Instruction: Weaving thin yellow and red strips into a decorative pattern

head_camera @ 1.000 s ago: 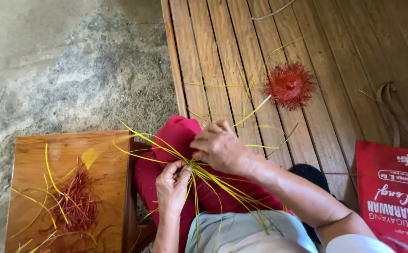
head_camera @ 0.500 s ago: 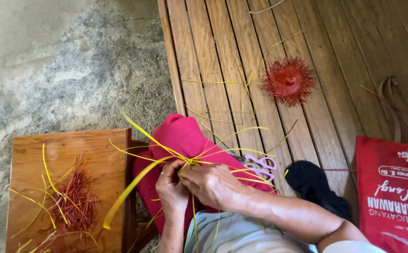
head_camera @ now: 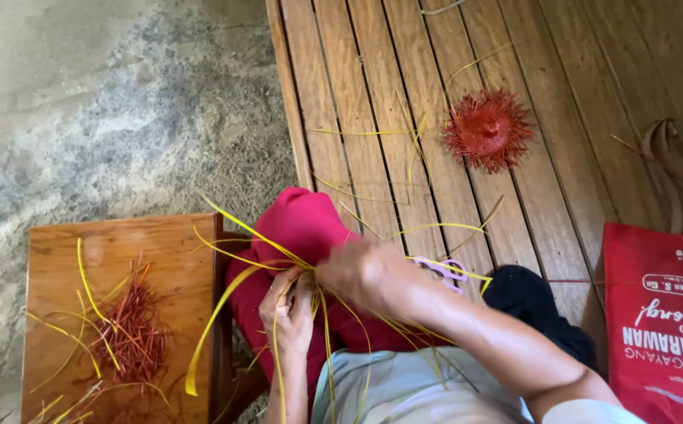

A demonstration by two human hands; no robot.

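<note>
Head view shows the left hand [head_camera: 288, 308] pinching a bundle of yellow strips [head_camera: 235, 292] over the red lap cloth [head_camera: 304, 228], while the blurred right hand [head_camera: 365, 275] closes on the same strips beside it.

I take the slatted wooden bench [head_camera: 404, 94] as my landmark. On its slats, toward the far right, lies a round red woven piece [head_camera: 487, 129] with frayed spokes all around. At the bench's right edge curls a brown strap [head_camera: 666, 169], and nearer to me on that side sits a red printed bag [head_camera: 662, 330]. A dark cloth [head_camera: 534, 302] rests on the slats just left of the bag, and pale purple scissors [head_camera: 445, 271] lie just left of the cloth. Left of the bench stands a small wooden stool [head_camera: 118, 251] bearing a heap of red trimmings [head_camera: 133, 334]. Beyond the stool spreads a grey concrete floor [head_camera: 98, 102].
</note>
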